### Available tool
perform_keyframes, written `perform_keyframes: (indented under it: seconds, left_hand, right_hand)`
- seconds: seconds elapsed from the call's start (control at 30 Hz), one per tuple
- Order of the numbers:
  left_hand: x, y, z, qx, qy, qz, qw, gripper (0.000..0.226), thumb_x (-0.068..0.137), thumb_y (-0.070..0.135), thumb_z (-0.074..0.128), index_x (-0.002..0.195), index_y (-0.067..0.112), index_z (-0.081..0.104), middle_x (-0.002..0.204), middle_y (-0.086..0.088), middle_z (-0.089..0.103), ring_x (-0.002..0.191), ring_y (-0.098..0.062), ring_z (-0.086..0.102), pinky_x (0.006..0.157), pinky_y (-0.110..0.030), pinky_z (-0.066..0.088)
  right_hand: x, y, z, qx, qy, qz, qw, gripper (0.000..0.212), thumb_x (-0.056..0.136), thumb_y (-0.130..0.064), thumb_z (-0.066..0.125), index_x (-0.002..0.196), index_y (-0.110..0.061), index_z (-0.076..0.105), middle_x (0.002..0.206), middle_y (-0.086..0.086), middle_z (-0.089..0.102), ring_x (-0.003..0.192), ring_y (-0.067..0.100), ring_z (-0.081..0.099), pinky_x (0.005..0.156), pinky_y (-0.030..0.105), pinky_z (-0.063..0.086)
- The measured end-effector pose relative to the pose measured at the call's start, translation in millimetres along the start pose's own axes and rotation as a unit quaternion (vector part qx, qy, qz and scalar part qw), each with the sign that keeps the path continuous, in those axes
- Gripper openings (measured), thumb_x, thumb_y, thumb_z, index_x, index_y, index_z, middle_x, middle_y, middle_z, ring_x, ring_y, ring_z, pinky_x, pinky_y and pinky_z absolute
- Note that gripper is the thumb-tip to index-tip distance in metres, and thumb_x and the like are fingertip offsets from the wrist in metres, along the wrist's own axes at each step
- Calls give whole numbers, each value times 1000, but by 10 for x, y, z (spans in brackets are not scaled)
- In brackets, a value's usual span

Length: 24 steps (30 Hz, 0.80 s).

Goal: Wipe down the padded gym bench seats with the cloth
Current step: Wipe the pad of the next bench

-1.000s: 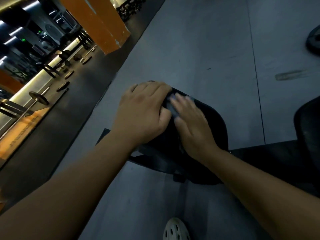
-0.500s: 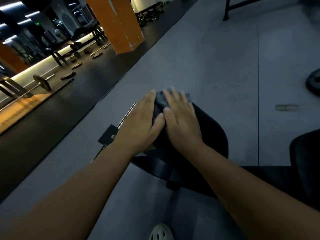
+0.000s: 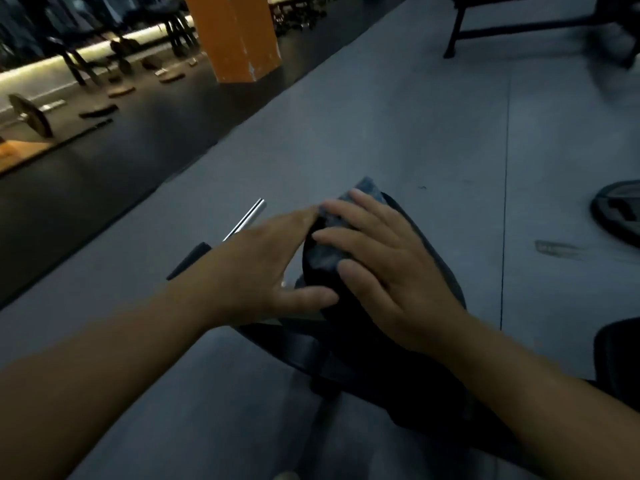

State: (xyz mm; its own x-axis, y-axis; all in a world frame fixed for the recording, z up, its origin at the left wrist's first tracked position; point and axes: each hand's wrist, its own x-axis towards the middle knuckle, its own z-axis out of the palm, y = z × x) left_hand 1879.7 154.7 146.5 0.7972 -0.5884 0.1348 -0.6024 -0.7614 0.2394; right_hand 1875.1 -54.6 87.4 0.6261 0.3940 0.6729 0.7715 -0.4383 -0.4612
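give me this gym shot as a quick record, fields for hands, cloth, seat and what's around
seat: black padded seat, above grey floor
cloth: grey-blue cloth, bunched at the seat's far end
left hand: left hand with fingers straight, fingertips at the cloth's edge
right hand: right hand flat, pressing the cloth
around: orange pillar far left, weight plate on the floor to the right, barbell at far left

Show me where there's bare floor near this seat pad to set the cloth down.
Beyond the seat pad, bare grey floor runs to the orange pillar and the black frame. Another free patch lies between the pad and the weight plate. Crowded: the pad, where the left hand and right hand meet at the cloth, and the dark mat with its barbell.
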Motion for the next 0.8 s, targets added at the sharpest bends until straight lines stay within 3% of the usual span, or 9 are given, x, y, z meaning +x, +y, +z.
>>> perform_keyframes:
  seconds: [0.07, 0.17, 0.27, 0.33, 0.4, 0.5, 0.67, 0.73, 0.8]
  left_hand:
    - [17, -121, -78, -12, -39, -6, 999, 105, 70, 88, 50, 155, 38, 13, 143, 30, 32, 124, 17, 30, 99, -4, 25]
    - [91, -207, -168, -31, -71, -38, 996, 110, 62, 90, 52, 153, 40, 14, 148, 25, 34, 124, 15, 30, 101, -16, 35]
    - [96, -243, -229, -65, -123, -82, 987, 118, 58, 87, 56, 154, 31, 18, 148, 12, 42, 129, -3, 43, 105, -30, 42]
    - [96, -204, -276, -91, -157, -92, 979, 128, 56, 87, 57, 157, 24, 11, 153, 5, 37, 136, -11, 40, 110, -33, 39]
    - [164, -137, -332, -121, -150, -83, 978, 128, 60, 82, 62, 158, 22, 5, 159, 4, 29, 141, -12, 34, 114, -35, 36]
    - [259, -67, -453, -130, -166, -79, 974, 130, 65, 63, 77, 158, 24, -5, 165, 0, 15, 149, -16, 21, 119, -37, 28]
    - [135, -120, -652, -121, -271, -32, 954, 125, 76, 46, 78, 157, 20, -13, 167, 1, -4, 152, -9, 2, 123, -29, 14]
    - [162, -177, -702, -121, -280, -37, 952, 119, 80, 39, 77, 156, 17, -12, 167, -1, -5, 150, -9, -1, 123, -29, 11]
    - [237, -206, -698, -121, -277, -40, 953, 110, 84, 30, 72, 156, 15, -10, 167, -4, -4, 152, -14, 2, 123, -31, 11]
  right_hand:
    - [374, 149, -57, 28, 3, 94, 995, 36, 100, -31, 42, 116, -17, 70, 130, -4, 62, 125, 10, 51, 110, 41, 36]
    - [681, 33, 14, -29, -27, 214, 976, 36, 98, -34, 43, 101, -14, 73, 111, -3, 69, 110, 17, 59, 102, 43, 41]
    - [282, -371, -14, -112, -119, 138, 977, 37, 100, -36, 44, 121, -18, 68, 139, 0, 58, 142, 24, 38, 120, 46, 19]
    - [202, -459, -75, -90, -154, 139, 974, 41, 102, -39, 38, 129, -22, 64, 151, -2, 47, 150, 23, 25, 121, 52, 15]
    - [488, -361, 10, -53, -103, 274, 955, 43, 102, -36, 37, 138, -21, 56, 156, 1, 40, 150, 23, 23, 120, 54, 18]
    - [799, -449, 186, -31, 5, 503, 864, 52, 100, -29, 44, 151, -18, 39, 164, 8, 23, 153, 25, 11, 123, 52, 15]
    - [361, -799, 147, -93, -76, 372, 920, 53, 98, -26, 49, 151, -16, 43, 165, 9, 21, 153, 32, 11, 119, 55, 24]
    - [631, -575, 156, -65, -40, 466, 881, 52, 98, -28, 48, 149, -17, 43, 164, 9, 23, 153, 31, 13, 121, 51, 21]
    - [1006, -390, 197, -3, 50, 619, 784, 56, 99, -31, 48, 152, -17, 38, 163, 8, 26, 152, 26, 16, 122, 51, 21]
